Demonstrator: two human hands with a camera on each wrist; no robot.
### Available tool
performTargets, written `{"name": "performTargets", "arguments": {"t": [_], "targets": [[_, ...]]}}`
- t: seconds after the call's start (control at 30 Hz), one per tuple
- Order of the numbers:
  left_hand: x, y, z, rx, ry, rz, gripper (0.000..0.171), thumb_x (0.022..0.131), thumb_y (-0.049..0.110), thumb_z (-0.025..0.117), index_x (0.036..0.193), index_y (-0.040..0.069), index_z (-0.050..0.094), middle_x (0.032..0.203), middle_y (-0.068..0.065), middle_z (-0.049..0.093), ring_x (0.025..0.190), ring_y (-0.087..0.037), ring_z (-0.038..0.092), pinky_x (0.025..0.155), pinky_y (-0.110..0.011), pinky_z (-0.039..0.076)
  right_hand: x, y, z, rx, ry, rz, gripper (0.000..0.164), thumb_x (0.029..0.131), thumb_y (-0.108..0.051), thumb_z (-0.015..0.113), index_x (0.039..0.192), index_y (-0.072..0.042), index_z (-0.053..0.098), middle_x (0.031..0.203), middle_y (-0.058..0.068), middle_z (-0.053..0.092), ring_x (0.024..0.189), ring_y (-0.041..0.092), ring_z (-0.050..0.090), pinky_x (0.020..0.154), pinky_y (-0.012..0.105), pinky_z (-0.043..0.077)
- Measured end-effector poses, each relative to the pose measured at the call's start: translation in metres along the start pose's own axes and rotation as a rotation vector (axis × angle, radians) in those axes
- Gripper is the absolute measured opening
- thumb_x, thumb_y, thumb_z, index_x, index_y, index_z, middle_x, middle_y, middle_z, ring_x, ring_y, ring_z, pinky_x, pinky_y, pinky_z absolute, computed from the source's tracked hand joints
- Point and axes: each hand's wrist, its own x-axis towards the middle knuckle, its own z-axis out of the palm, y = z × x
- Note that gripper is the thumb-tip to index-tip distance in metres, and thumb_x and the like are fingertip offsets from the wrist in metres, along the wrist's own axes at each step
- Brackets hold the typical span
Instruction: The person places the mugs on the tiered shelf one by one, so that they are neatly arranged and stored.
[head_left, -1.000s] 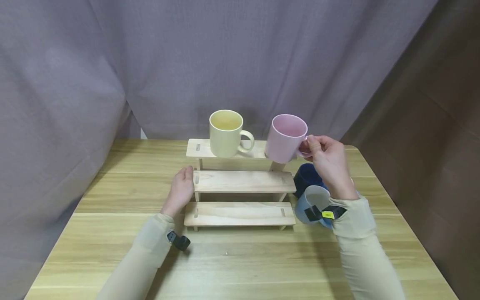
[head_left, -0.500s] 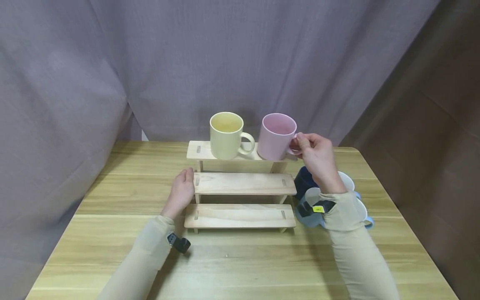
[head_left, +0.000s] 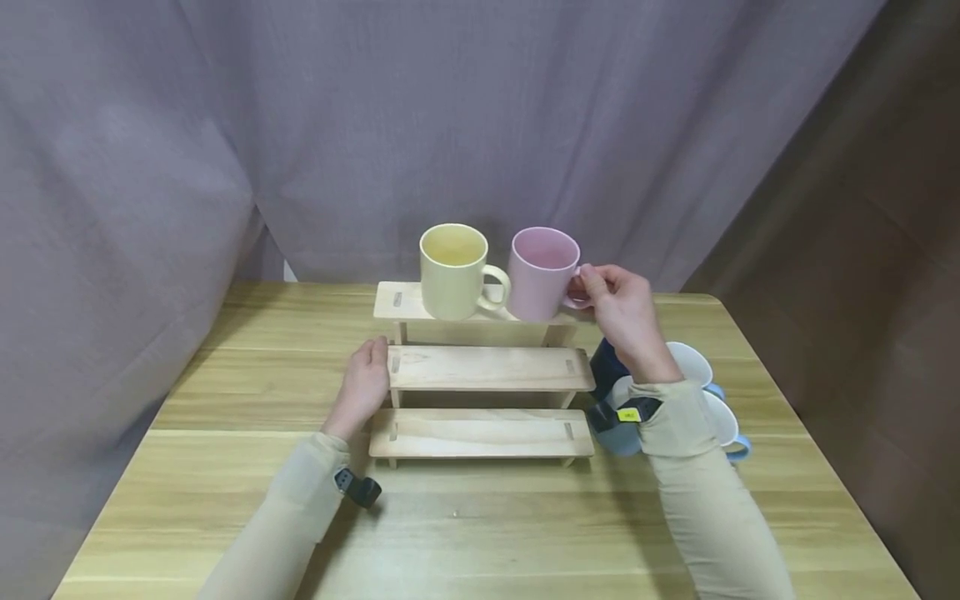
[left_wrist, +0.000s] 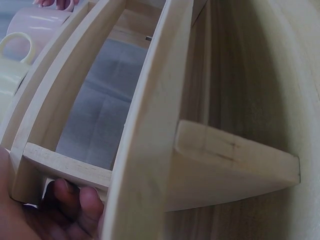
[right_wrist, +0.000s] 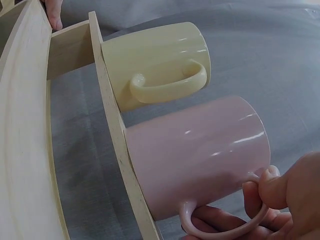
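My right hand (head_left: pixel 626 317) pinches the handle of a pink mug (head_left: pixel 542 279) between thumb and fingers. This mug stands upright on the top step of a three-step wooden rack (head_left: pixel 480 367), and the right wrist view shows its base against the board. Left of it on the same step is a yellow mug (head_left: pixel 452 279), its handle pointing toward the pink one. At the rack's left end, beside the middle step, my left hand (head_left: pixel 362 383) holds the frame; in the left wrist view its fingers (left_wrist: pixel 90 202) curl at a side piece.
Right of the rack, partly behind my right forearm, stand a dark blue mug (head_left: pixel 606 371), a light blue mug (head_left: pixel 618 437) and white-lined mugs with blue handles, one white-lined mug (head_left: pixel 690 364) farther back. A grey curtain (head_left: pixel 480 125) hangs behind the wooden table (head_left: pixel 465 542).
My right hand has moved left with the pink mug, which now stands straighter and closer to the yellow mug. The left hand has kept its place at the rack.
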Motion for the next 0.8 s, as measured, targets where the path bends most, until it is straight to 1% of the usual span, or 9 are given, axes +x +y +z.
{"name": "performTargets", "arguments": {"t": [0.1,0.3,0.43,0.5,0.57,0.67,0.73,0.8], "targets": [[-0.001,0.000,-0.002,-0.004,0.001,0.002,0.052,0.105,0.049,0.019,0.093,0.007,0.047,0.073,-0.006,0.040,0.060,-0.020,0.039,0.056,-0.037,0.042,0.001,-0.002,0.001,0.007,-0.032,-0.013,0.042,0.101,-0.033,0.051,0.119,0.005,0.058,0.113,0.021,0.063,0.097,0.027,0.063,0.083,0.032,0.055],[-0.002,-0.001,-0.005,-0.036,-0.016,0.002,0.049,0.106,0.046,0.019,0.091,0.007,0.044,0.068,-0.004,0.042,0.052,-0.016,0.042,0.045,-0.028,0.040,0.001,-0.004,0.002,0.019,-0.067,-0.020,0.047,0.100,-0.037,0.052,0.118,0.006,0.057,0.113,0.022,0.062,0.099,0.026,0.062,0.084,0.033,0.055],[-0.002,-0.001,-0.006,-0.040,-0.018,0.001,0.050,0.105,0.048,0.018,0.091,0.007,0.044,0.068,-0.004,0.042,0.052,-0.016,0.043,0.045,-0.028,0.040,-0.001,-0.003,0.000,0.003,-0.079,-0.013,0.053,0.099,-0.043,0.051,0.123,0.005,0.054,0.115,0.022,0.059,0.101,0.027,0.060,0.088,0.037,0.053],[-0.002,-0.001,-0.005,-0.036,-0.016,0.002,0.050,0.105,0.047,0.019,0.091,0.007,0.045,0.068,-0.004,0.043,0.052,-0.016,0.043,0.046,-0.029,0.041,-0.003,0.000,-0.001,-0.014,-0.061,-0.012,0.056,0.099,-0.045,0.050,0.126,0.004,0.051,0.116,0.019,0.056,0.101,0.028,0.057,0.089,0.038,0.051],[-0.002,-0.001,-0.005,-0.034,-0.016,0.000,0.051,0.105,0.048,0.019,0.092,0.007,0.045,0.068,-0.004,0.043,0.053,-0.017,0.044,0.048,-0.031,0.043,-0.006,0.003,-0.002,-0.031,-0.031,-0.013,0.056,0.100,-0.045,0.048,0.129,0.004,0.047,0.116,0.016,0.052,0.101,0.026,0.054,0.087,0.035,0.049],[-0.001,-0.001,-0.004,-0.032,-0.011,-0.006,0.050,0.105,0.047,0.019,0.093,0.007,0.046,0.069,-0.005,0.043,0.053,-0.017,0.044,0.049,-0.031,0.043,-0.013,0.006,-0.006,-0.058,0.012,-0.015,0.056,0.101,-0.043,0.046,0.130,0.004,0.044,0.121,0.015,0.048,0.104,0.026,0.049,0.087,0.033,0.044],[-0.001,0.000,-0.005,-0.027,-0.008,-0.009,0.050,0.105,0.047,0.019,0.092,0.007,0.046,0.069,-0.005,0.043,0.053,-0.017,0.044,0.049,-0.031,0.043,-0.020,0.007,-0.010,-0.078,0.019,-0.012,0.056,0.102,-0.044,0.044,0.131,0.003,0.043,0.125,0.016,0.048,0.108,0.025,0.049,0.091,0.034,0.044],[-0.001,0.000,-0.005,-0.028,-0.003,-0.011,0.049,0.106,0.046,0.020,0.091,0.007,0.045,0.069,-0.005,0.043,0.053,-0.017,0.044,0.048,-0.030,0.043,-0.028,0.006,-0.015,-0.105,0.020,-0.006,0.056,0.102,-0.046,0.044,0.131,0.002,0.045,0.128,0.017,0.048,0.110,0.026,0.050,0.096,0.038,0.043]]}}
